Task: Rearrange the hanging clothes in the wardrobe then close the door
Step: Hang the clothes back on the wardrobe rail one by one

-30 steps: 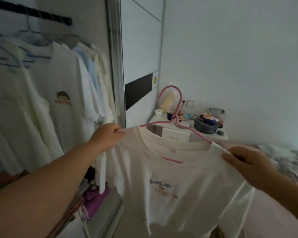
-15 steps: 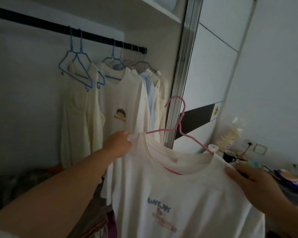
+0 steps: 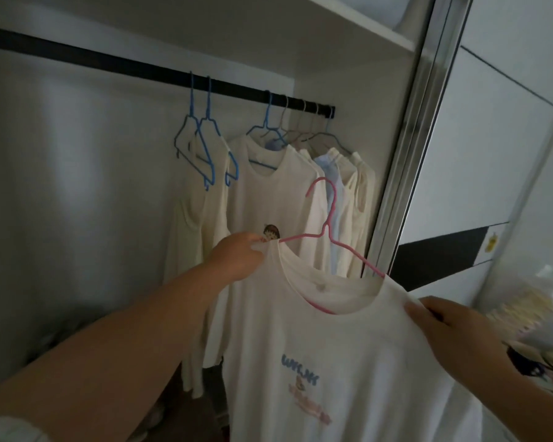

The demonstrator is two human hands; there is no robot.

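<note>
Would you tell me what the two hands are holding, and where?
A white T-shirt on a pink hanger: left hand pinches one shoulder, right hand grips the other.

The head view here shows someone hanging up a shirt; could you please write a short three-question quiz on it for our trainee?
1. True or false: the hook of the pink hanger is already over the black rail.
2. Multiple choice: which part of the white T-shirt does the left hand pinch? A) the hem B) a shoulder C) the printed chest
3. Fill in: the two empty hangers on the rail are ____ in colour.

Key:
1. False; the hook is in the air, below the rail.
2. B; the right hand grips the other shoulder.
3. Blue.
</note>
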